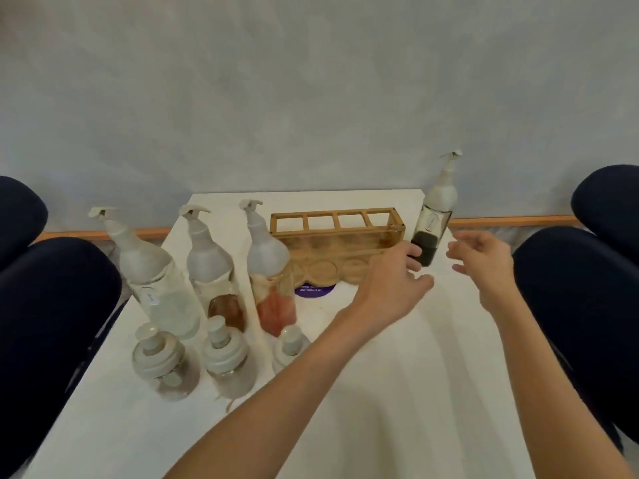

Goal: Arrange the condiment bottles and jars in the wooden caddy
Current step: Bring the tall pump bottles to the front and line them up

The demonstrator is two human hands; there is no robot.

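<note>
From the head view, I have the wooden caddy at twelve o'clock on the white table, its four back slots and its front round recesses all vacant. The dark-sauce bottle stands upright just beside the caddy's end, at about one o'clock. My left hand reaches across, fingertips touching or nearly touching the bottle's lower body, grip released, nothing clasped yet. My right hand hovers near the bottle at two o'clock, grip also released and holding nothing.

Three tall pump bottles wait at ten to eleven o'clock: a clear bottle, an amber bottle and a red bottle. Three small jars sit in front of them.

I judge the step is seizing the dark bottle. I'd take it low on the glass with one hand, keep it vertical, lift above the caddy rail, then lower it straight into the nearest slot so the tall pump doesn't tip it.
</note>
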